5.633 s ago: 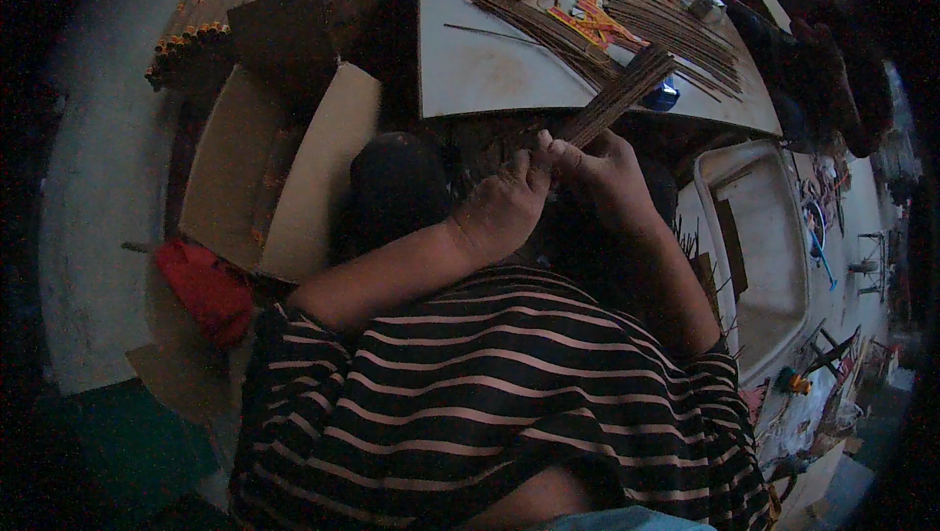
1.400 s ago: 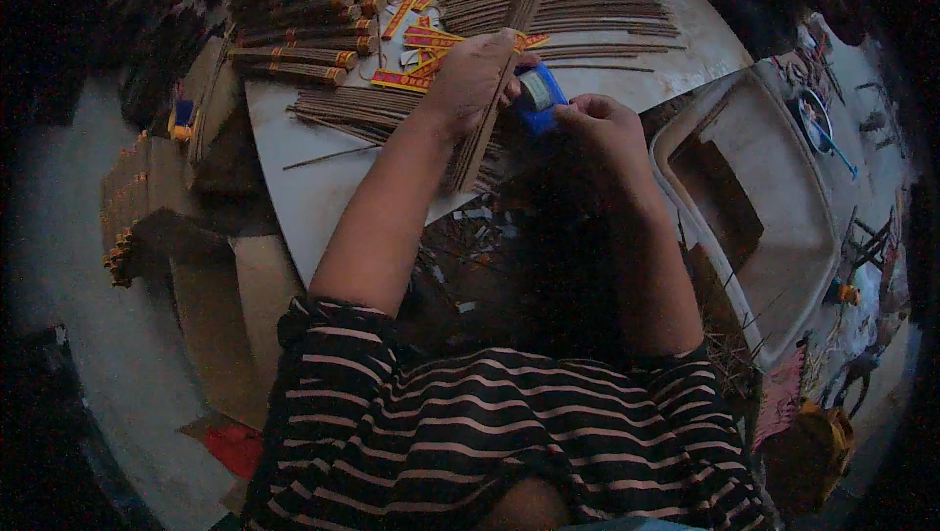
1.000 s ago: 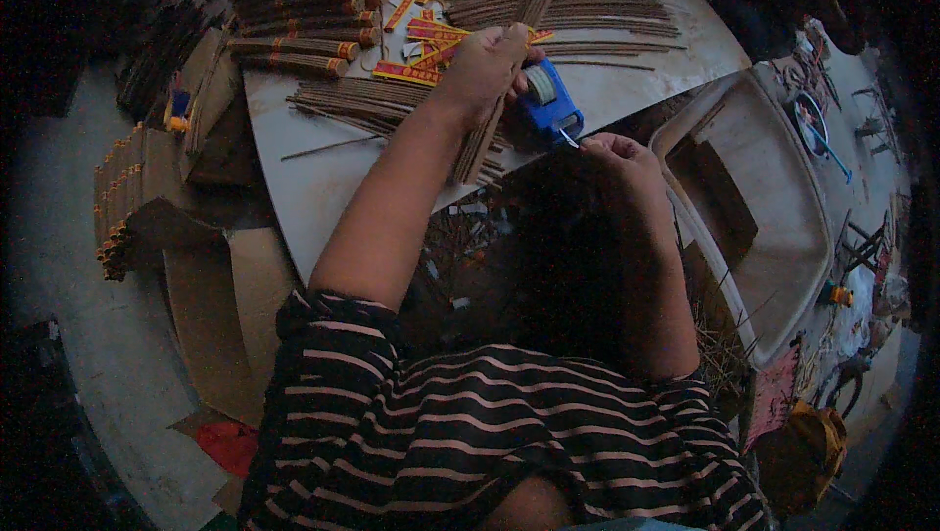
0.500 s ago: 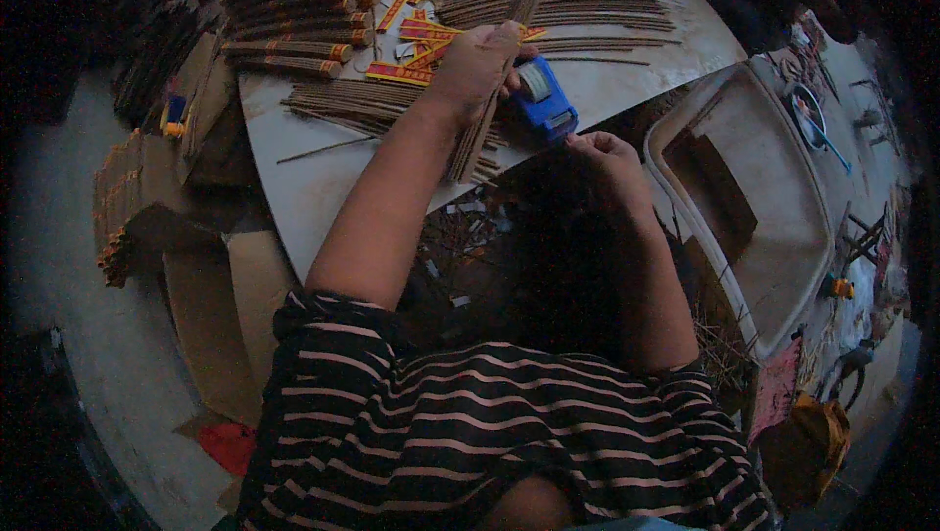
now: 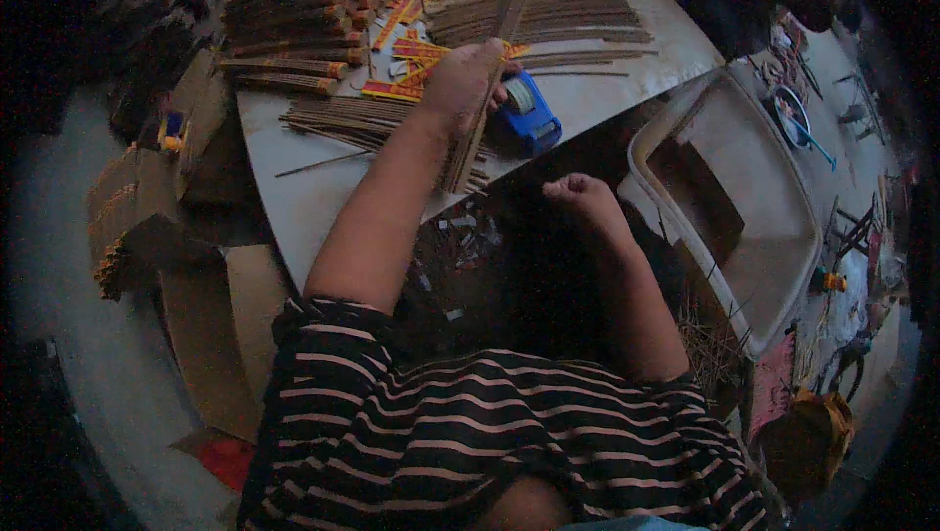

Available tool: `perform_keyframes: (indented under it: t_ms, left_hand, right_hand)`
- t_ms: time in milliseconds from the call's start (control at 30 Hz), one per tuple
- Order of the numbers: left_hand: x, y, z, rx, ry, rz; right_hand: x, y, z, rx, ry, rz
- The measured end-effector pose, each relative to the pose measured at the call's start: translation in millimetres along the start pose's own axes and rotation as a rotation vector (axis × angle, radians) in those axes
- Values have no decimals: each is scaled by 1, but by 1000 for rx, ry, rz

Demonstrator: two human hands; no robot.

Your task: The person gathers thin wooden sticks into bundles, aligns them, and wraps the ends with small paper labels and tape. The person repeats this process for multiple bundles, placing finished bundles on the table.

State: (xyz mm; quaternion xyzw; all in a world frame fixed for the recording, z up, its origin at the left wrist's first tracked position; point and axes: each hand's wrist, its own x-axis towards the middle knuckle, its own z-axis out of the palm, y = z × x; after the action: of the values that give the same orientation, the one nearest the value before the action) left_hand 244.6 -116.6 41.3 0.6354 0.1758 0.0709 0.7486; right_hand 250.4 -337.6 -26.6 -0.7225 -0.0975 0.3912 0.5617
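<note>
My left hand (image 5: 464,86) is closed round a bundle of thin brown incense sticks (image 5: 519,4), which slants across the white table (image 5: 294,193). Against the fingertips of that hand stands a blue tape dispenser (image 5: 539,130) with a roll of tape; whether the fingers touch it I cannot tell. My right hand (image 5: 590,203) hovers off the table's near edge, thumb and fingers pinched together. Anything between them is too small to make out. Red and yellow paper labels (image 5: 397,89) lie beyond my left wrist. Loose incense sticks (image 5: 343,118) lie left of the wrist.
Finished bundles with banded ends (image 5: 294,2) are piled at the far left, more loose sticks (image 5: 548,17) at the far side. A pale plastic tub (image 5: 783,247) stands right of the table. Open cardboard boxes (image 5: 201,335) sit at the left, and scraps (image 5: 455,237) litter the floor.
My right hand has drawn back from the tape dispenser's near end, toward me and down. The left hand keeps the bundle and has shifted slightly nearer; the view has moved a little.
</note>
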Motion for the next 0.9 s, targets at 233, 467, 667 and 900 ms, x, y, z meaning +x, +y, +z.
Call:
perform_keyframes:
  t_ms: [233,467,667,900]
  left_hand:
    - [-87,51,1,-182,-46,52]
    - [-211,63,-9,-419,-91,-64]
    - [-269,57,-15,-611,-120,-116]
    - [-300,62,-16,-671,-81,-130]
  right_hand:
    - [-71,-82,1,141,-35,-375]
    - [-130,-140,59,212,-365,-436]
    - [-157,-133,92,216,-449,-417]
    - [-176,-133,116,190,-485,-436]
